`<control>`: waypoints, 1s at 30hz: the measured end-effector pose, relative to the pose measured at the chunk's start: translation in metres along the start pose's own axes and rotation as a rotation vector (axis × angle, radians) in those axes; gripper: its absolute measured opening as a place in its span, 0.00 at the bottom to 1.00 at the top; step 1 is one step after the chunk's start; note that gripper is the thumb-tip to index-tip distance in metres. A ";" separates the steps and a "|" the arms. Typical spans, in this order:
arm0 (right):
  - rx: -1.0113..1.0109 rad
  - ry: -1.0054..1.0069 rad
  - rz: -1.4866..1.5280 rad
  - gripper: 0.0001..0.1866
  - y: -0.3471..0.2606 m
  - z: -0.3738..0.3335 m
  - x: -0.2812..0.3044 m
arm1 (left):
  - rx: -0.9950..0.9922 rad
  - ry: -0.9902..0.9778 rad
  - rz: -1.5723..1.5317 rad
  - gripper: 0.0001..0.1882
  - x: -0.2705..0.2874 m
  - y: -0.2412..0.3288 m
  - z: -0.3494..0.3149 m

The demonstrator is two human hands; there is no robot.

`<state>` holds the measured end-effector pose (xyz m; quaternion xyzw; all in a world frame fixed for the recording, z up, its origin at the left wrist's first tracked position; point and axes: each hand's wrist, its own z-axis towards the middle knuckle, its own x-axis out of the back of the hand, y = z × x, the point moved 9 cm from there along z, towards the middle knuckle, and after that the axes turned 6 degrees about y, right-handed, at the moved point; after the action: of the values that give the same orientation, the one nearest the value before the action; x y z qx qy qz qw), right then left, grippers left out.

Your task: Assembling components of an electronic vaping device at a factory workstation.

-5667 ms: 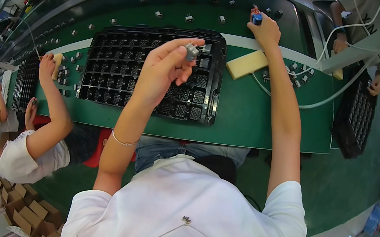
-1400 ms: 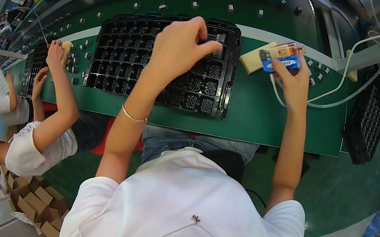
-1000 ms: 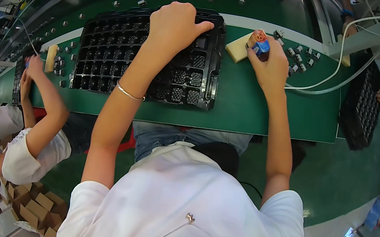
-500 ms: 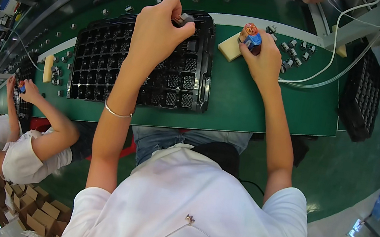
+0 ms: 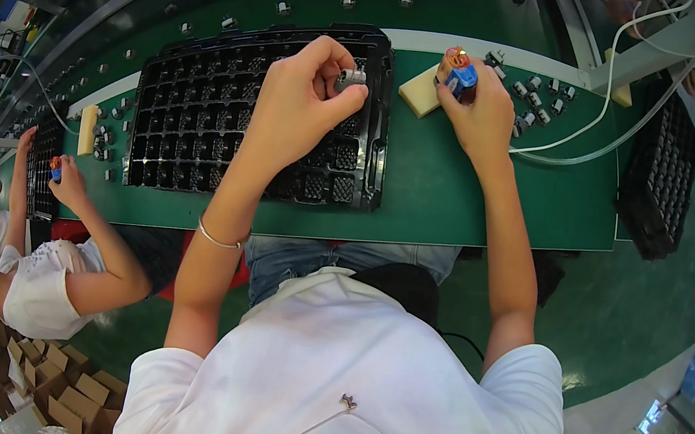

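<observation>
My left hand (image 5: 300, 113) is closed, with thumb and fingers pinching a small silver cylindrical metal part (image 5: 351, 78). It is above the right side of a black plastic tray (image 5: 201, 105) divided into many square pockets. My right hand (image 5: 486, 116) is wrapped round a small blue-and-orange bottle-like object (image 5: 457, 74), held upright. Just left of that hand, a pale yellow sponge block (image 5: 420, 93) lies on the green tabletop (image 5: 428, 175). Several small silver-and-black parts (image 5: 533, 99) lie in a loose group to its right.
Beyond the tray, small parts (image 5: 348, 2) sit spaced along a green belt. White tubes (image 5: 580, 146) curve across the table's right side. Stacked black trays (image 5: 659, 177) stand far right. At left, a co-worker's hand (image 5: 70, 182) holds a similar blue-and-orange object, near another yellow block (image 5: 87, 129).
My left hand has come nearer to me and slightly right with the metal part, from the tray's far edge. My right hand has barely moved. Parts on the belt have shifted.
</observation>
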<state>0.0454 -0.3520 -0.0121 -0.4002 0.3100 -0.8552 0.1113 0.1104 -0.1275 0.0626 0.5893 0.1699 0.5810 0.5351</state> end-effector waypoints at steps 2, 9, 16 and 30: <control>-0.005 0.009 0.004 0.23 0.003 0.001 0.000 | 0.008 -0.003 -0.001 0.11 -0.001 -0.003 -0.003; -0.176 -0.055 0.175 0.26 0.026 0.009 0.004 | 0.056 -0.017 -0.023 0.11 -0.003 -0.018 -0.009; 0.000 0.012 0.021 0.23 0.004 -0.001 0.001 | 0.044 -0.022 -0.030 0.11 -0.005 -0.015 -0.010; 0.016 0.034 0.047 0.22 0.002 -0.001 0.001 | 0.045 -0.021 -0.040 0.11 -0.006 -0.017 -0.010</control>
<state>0.0440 -0.3533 -0.0138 -0.3771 0.3146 -0.8615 0.1292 0.1069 -0.1219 0.0429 0.6038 0.1888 0.5601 0.5350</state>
